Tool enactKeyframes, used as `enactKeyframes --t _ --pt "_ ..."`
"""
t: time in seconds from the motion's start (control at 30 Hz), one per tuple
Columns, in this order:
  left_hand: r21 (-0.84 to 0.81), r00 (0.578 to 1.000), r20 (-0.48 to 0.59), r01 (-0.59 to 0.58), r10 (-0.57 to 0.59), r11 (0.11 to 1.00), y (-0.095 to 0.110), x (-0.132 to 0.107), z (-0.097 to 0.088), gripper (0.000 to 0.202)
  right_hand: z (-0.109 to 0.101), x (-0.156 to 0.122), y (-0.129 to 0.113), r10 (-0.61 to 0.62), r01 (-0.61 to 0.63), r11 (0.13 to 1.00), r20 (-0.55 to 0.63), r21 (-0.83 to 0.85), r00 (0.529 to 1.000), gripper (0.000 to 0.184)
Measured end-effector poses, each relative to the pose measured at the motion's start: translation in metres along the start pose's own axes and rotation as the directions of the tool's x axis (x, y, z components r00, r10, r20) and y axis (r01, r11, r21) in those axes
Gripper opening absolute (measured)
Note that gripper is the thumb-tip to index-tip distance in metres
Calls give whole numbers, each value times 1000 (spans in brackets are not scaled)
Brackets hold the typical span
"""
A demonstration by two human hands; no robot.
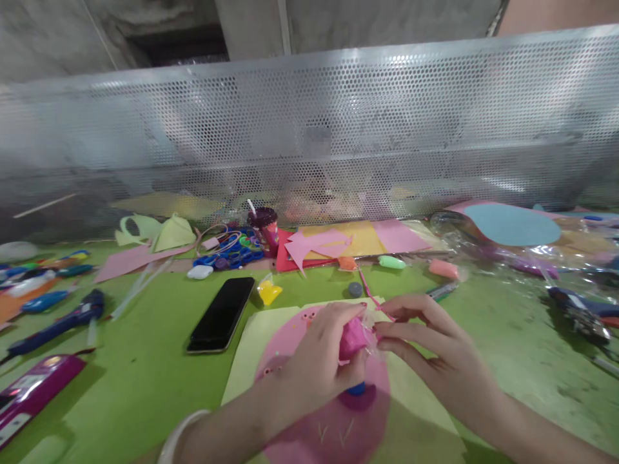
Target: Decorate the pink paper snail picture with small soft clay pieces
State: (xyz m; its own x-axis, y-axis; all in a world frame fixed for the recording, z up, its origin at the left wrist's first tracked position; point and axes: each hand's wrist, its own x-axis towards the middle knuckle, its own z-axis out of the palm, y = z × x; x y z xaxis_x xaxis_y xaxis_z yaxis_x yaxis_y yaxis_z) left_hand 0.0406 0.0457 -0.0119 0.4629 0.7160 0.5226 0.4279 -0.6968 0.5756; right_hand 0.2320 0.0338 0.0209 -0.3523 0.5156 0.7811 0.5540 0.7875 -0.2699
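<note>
My left hand (322, 361) is closed round a lump of bright pink modelling clay (353, 338) in clear plastic wrap. From the right, my right hand (438, 348) pinches the edge of that wrap between thumb and fingers. Both hands are above a pink paper circle (290, 425), which lies on a pale yellow sheet (416, 425). Small curled pink bits and two thin V-shaped marks show on the circle. Below the left fingers a small blue object (356, 389) is partly hidden. A thin pink strip (367, 287) runs towards my right fingers.
A black phone (222, 314) lies left of the sheet. Behind are yellow clay (269, 291), a grey cap (354, 289), blue scissors (232, 258) and a purple cup with a straw (265, 232). Glue guns (58, 325) lie at both sides. A perforated metal panel (309, 142) borders the back.
</note>
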Motion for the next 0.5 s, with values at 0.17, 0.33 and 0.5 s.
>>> enactKeyframes --t 0.17,0.33,0.5 --pt "-24 985 -29 -169 169 985 -3 -4 7 49 1 -1 -6 33 -33 997 -7 65 999 14" --pt "-1 987 3 -160 160 987 0 -4 3 42 1 -1 -16 51 -59 996 136 60 989 19" --pt "145 985 -49 -158 167 977 5 -6 -2 37 -3 -5 -18 -11 9 1000 343 7 939 21"
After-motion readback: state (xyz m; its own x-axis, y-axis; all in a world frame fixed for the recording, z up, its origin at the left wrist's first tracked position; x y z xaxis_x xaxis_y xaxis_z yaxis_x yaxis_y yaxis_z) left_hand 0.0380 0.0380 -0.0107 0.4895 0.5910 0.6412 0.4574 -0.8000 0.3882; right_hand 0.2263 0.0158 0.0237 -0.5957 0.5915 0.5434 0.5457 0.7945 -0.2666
